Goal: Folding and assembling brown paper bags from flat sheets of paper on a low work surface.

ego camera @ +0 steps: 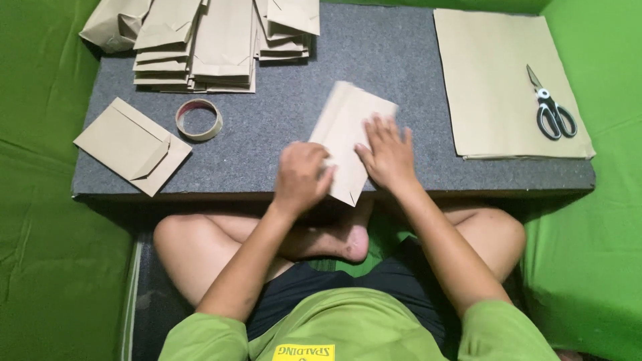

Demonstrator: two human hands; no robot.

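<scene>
1. Nearest the camera, a green shirt and crossed bare legs sit at the near edge of a low grey table.
2. The left hand has its fingers curled together, pinching the near left edge of a folded brown paper bag.
3. The right hand lies flat on the same bag, fingers slightly spread and pressing down.
4. The bag is tan, long and creased, tilted on the table's front middle, its near corner overhanging the edge.
5. Left to right on the table: a finished envelope-like bag, a tape roll, stacked bags at the far left, then flat paper sheets with scissors on top.
6. Bare grey surface shows between the tape roll and the bag, and between the bag and the sheets.
</scene>
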